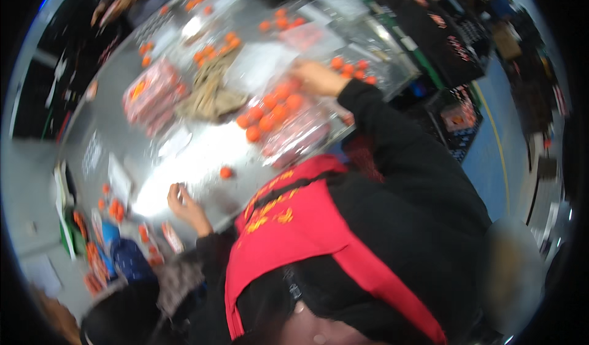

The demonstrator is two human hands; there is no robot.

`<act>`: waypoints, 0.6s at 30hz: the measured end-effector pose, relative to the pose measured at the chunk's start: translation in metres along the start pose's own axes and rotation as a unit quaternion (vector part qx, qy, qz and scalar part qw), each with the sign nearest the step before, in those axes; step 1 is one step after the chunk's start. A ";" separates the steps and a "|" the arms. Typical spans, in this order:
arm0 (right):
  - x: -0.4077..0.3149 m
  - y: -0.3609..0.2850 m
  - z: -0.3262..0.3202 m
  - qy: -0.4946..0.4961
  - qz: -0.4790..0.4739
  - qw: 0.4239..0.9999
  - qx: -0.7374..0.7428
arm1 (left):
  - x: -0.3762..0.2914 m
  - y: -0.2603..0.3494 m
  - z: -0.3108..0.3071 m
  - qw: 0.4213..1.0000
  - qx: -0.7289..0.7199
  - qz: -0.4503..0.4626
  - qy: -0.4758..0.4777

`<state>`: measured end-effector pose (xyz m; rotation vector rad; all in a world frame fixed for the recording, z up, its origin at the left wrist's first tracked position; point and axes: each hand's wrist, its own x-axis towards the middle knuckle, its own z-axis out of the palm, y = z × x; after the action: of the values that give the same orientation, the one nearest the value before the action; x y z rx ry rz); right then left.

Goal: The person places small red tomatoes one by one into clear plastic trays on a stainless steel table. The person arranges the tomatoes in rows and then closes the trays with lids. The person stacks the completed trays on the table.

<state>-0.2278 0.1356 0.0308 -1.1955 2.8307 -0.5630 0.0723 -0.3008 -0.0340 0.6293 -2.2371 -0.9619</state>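
Note:
My left hand is over the near left part of a shiny metal table, its fingers bent and a gap between thumb and finger; nothing shows in it. One small orange-red ball lies to its right. My right hand is at the upper end of a cluster of orange-red balls, by a clear plastic sheet or bag. Blur hides whether its fingers grip anything. Just below the cluster lies a clear plastic bag of pinkish items, against my red apron.
A stack of pink packs and a crumpled tan cloth lie farther back. More orange-red balls sit in groups around the table. Dark crates stand at the right. Another person's arm is at the upper left; someone is also at the lower left.

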 end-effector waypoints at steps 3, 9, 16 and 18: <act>0.027 0.016 0.015 -0.059 -0.034 0.996 -0.050 | 0.020 0.030 0.018 0.996 -0.053 0.003 -0.071; 0.041 0.019 0.006 -0.111 -0.020 0.991 -0.075 | 0.038 0.100 0.051 0.978 -0.086 0.082 -0.169; 0.009 -0.024 -0.018 0.160 0.006 0.957 0.242 | 0.040 0.184 0.064 0.900 -0.314 -0.021 -0.300; 0.006 -0.074 -0.009 0.161 -0.037 0.935 0.315 | 0.035 0.205 0.071 0.839 -0.382 -0.081 -0.380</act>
<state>-0.1822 0.0865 0.0642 -1.1464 2.4786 -1.6455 -0.0383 -0.1618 0.0956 0.0390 -2.1028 -2.3377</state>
